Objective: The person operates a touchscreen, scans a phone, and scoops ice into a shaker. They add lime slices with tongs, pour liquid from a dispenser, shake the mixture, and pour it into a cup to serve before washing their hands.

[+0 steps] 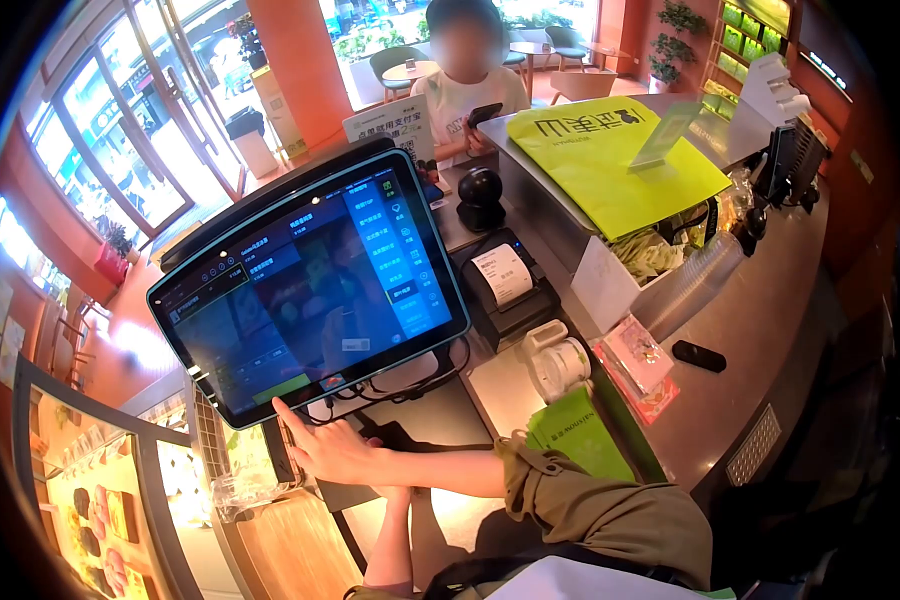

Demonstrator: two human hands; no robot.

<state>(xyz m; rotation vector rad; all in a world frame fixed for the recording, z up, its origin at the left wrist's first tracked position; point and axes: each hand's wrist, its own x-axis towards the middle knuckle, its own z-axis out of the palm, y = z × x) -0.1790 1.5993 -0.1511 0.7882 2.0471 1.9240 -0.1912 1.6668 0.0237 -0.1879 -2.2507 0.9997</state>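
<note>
A tilted touchscreen till [310, 290] with a blue display of menu text fills the middle left. My right hand [335, 450] reaches to its lower edge, index finger stretched out with the tip at the bottom of the screen; nothing is held in it. Below my right forearm, my left hand [396, 493] shows little more than its wrist, and its fingers are mostly hidden. Black cables [370, 390] run under the screen. To its right, a receipt printer [515, 290] has a printed slip [505, 274] lying on top.
Across the counter stands a person [460, 95] holding a phone [485, 113]. A yellow-green bag [600, 160] lies at the back right, near a black round scanner [481, 195]. Stacked clear cups [705, 290], green packets [582, 435] and a black remote-like object [699, 356] occupy the right side.
</note>
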